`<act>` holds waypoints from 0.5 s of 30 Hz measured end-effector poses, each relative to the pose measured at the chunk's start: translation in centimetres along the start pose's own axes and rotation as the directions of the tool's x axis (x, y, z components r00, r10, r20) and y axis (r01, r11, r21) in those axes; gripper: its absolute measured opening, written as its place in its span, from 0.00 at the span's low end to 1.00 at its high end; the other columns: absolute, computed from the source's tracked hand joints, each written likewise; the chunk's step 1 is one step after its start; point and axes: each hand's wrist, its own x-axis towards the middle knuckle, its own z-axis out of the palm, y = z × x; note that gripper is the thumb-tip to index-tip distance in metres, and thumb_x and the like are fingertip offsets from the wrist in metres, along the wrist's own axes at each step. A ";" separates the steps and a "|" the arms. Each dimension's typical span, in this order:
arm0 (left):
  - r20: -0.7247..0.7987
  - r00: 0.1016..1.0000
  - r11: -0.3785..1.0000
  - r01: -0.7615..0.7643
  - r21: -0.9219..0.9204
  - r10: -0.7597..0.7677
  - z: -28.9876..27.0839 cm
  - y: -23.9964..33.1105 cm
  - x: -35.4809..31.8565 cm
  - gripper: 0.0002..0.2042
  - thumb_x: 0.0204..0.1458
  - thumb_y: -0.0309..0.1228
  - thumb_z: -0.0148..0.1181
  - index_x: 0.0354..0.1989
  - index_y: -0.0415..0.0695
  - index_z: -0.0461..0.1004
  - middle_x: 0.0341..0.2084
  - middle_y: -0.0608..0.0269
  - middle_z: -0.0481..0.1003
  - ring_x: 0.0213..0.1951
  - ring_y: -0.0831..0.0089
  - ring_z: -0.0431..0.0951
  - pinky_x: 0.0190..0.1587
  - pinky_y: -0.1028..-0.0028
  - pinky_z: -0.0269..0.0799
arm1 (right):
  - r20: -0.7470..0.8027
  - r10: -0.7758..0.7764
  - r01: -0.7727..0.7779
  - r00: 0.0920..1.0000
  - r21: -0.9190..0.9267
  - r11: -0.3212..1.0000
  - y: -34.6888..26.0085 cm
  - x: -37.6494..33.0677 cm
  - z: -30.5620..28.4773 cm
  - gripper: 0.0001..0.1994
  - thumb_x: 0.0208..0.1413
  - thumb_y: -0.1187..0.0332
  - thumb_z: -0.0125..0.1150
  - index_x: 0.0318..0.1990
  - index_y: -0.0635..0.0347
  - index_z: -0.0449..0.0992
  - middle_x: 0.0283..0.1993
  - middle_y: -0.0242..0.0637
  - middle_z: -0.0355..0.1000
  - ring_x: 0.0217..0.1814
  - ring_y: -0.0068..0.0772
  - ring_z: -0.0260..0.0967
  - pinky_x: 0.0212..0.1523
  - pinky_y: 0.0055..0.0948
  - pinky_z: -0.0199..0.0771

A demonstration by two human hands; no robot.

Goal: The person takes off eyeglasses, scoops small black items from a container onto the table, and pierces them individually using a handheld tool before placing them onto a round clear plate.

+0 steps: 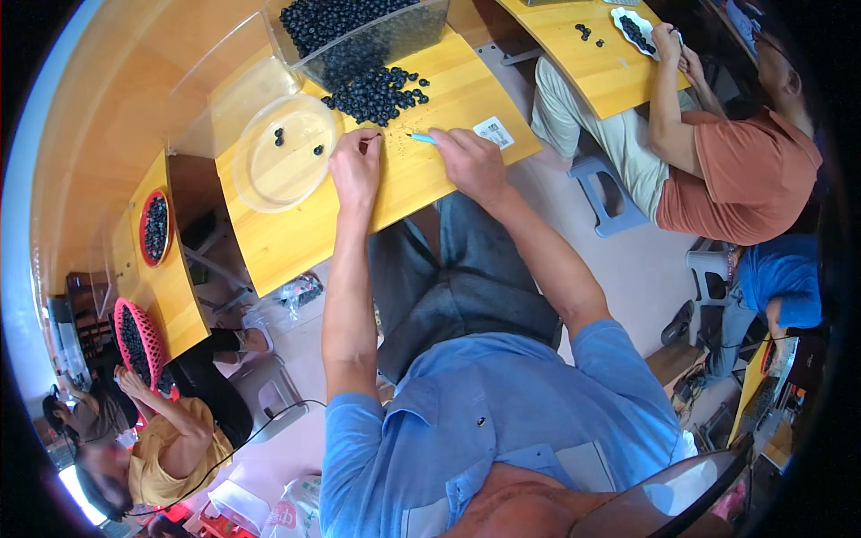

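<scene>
My left hand (pixel 357 169) is closed in a pinch over the table's near part, just below a loose pile of small round black pieces (pixel 372 94). Whatever sits between its fingertips is mostly hidden; only a small dark spot shows. To its right, my right hand (pixel 473 163) grips a slim light-blue-handled tool (pixel 422 138). The tool's thin dark tip points left toward the left hand, apart from it. Fine crumbs (pixel 395 148) lie on the wood between the hands. Left of them, a round clear shallow tray (pixel 256 193) holds a few black pieces (pixel 318 151).
A clear bin (pixel 377 40) heaped with black pieces stands at the table's far side. A white printed card (pixel 493 133) lies at the right. Co-workers sit at side tables, with a red bowl (pixel 143 229), a pink basket (pixel 151 336) and a white dish (pixel 647 45).
</scene>
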 end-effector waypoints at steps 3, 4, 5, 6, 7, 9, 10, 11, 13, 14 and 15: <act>-0.045 0.996 0.979 0.067 -0.191 -0.077 0.0 0.8 -1.4 0.06 0.53 0.24 0.67 0.37 0.36 0.84 0.35 0.49 0.81 0.33 0.61 0.83 0.39 0.67 0.79 | 0.007 0.007 -0.007 1.000 0.004 1.000 0.2 -0.1 0.1 0.12 0.52 0.73 0.62 0.45 0.58 0.82 0.30 0.33 0.72 0.32 0.34 0.75 0.31 0.34 0.76; -0.044 0.993 0.963 0.099 -0.252 -0.114 0.1 1.1 -1.8 0.06 0.53 0.22 0.67 0.39 0.37 0.84 0.36 0.53 0.80 0.33 0.67 0.82 0.39 0.70 0.78 | 0.006 0.007 -0.007 1.000 0.009 1.000 0.3 -0.1 0.2 0.12 0.52 0.73 0.62 0.45 0.58 0.81 0.30 0.33 0.72 0.32 0.34 0.75 0.31 0.34 0.76; -0.041 0.988 0.941 0.130 -0.312 -0.150 0.3 1.4 -2.2 0.07 0.53 0.21 0.67 0.40 0.37 0.84 0.36 0.57 0.80 0.33 0.73 0.81 0.39 0.74 0.77 | 0.004 0.007 -0.007 1.000 0.014 1.000 0.4 -0.1 0.2 0.13 0.52 0.73 0.62 0.46 0.58 0.81 0.30 0.33 0.71 0.32 0.34 0.75 0.31 0.34 0.75; -0.040 0.987 0.940 0.137 -0.313 -0.157 0.4 1.4 -2.6 0.07 0.53 0.21 0.67 0.40 0.37 0.84 0.36 0.57 0.80 0.33 0.73 0.81 0.39 0.74 0.77 | 0.011 0.007 -0.007 1.000 0.014 1.000 0.4 -0.1 0.3 0.13 0.52 0.73 0.62 0.46 0.58 0.81 0.30 0.33 0.71 0.32 0.34 0.75 0.31 0.34 0.75; -0.020 0.985 0.918 0.153 -0.366 -0.172 0.5 1.5 -2.9 0.07 0.54 0.21 0.66 0.41 0.37 0.84 0.37 0.60 0.78 0.34 0.76 0.79 0.39 0.76 0.75 | 0.013 -0.001 0.000 1.000 0.011 1.000 0.4 0.0 0.3 0.13 0.52 0.73 0.62 0.46 0.58 0.81 0.29 0.33 0.71 0.32 0.34 0.75 0.30 0.34 0.75; 0.003 0.982 0.891 0.174 -0.420 -0.191 0.8 1.5 -3.3 0.07 0.56 0.21 0.65 0.41 0.37 0.84 0.38 0.64 0.76 0.34 0.79 0.76 0.40 0.78 0.73 | 0.020 -0.007 0.007 1.000 0.005 1.000 0.4 0.0 0.3 0.13 0.51 0.73 0.62 0.46 0.58 0.81 0.29 0.33 0.71 0.31 0.34 0.75 0.30 0.34 0.75; 0.009 0.980 0.873 0.182 -0.453 -0.200 0.9 1.4 -3.5 0.07 0.56 0.21 0.65 0.42 0.36 0.83 0.38 0.65 0.76 0.34 0.80 0.74 0.40 0.79 0.72 | 0.022 -0.009 0.009 1.000 0.006 1.000 0.4 -0.1 0.4 0.13 0.51 0.73 0.62 0.46 0.58 0.81 0.29 0.33 0.71 0.31 0.34 0.74 0.30 0.34 0.75; 0.015 0.978 0.853 0.190 -0.485 -0.209 1.1 1.3 -3.6 0.07 0.56 0.20 0.65 0.42 0.36 0.83 0.38 0.66 0.75 0.33 0.81 0.73 0.40 0.80 0.71 | 0.023 -0.010 0.010 1.000 0.006 1.000 0.4 -0.1 0.4 0.13 0.51 0.73 0.62 0.46 0.58 0.81 0.29 0.33 0.70 0.31 0.34 0.74 0.30 0.34 0.75; 0.002 0.977 0.841 0.183 -0.509 -0.212 1.3 0.6 -3.7 0.07 0.56 0.20 0.65 0.42 0.36 0.83 0.39 0.66 0.74 0.33 0.82 0.72 0.39 0.81 0.70 | 0.019 -0.019 0.019 1.000 0.004 1.000 0.2 0.1 0.4 0.13 0.51 0.73 0.62 0.46 0.57 0.81 0.29 0.32 0.70 0.30 0.33 0.74 0.29 0.33 0.74; -0.013 0.978 0.830 0.171 -0.531 -0.209 1.4 0.3 -3.8 0.08 0.56 0.19 0.65 0.43 0.35 0.83 0.39 0.66 0.74 0.32 0.82 0.72 0.38 0.81 0.70 | 0.010 -0.028 0.028 1.000 0.001 1.000 0.1 0.1 0.4 0.13 0.51 0.73 0.62 0.45 0.57 0.81 0.29 0.32 0.70 0.30 0.33 0.74 0.29 0.33 0.74; -0.011 0.977 0.829 0.174 -0.532 -0.212 1.4 0.3 -3.8 0.08 0.56 0.19 0.65 0.43 0.35 0.83 0.39 0.66 0.74 0.32 0.82 0.72 0.38 0.81 0.70 | 0.014 -0.027 0.027 1.000 0.000 1.000 0.1 0.1 0.3 0.13 0.51 0.73 0.62 0.45 0.57 0.81 0.29 0.32 0.70 0.30 0.33 0.74 0.29 0.33 0.74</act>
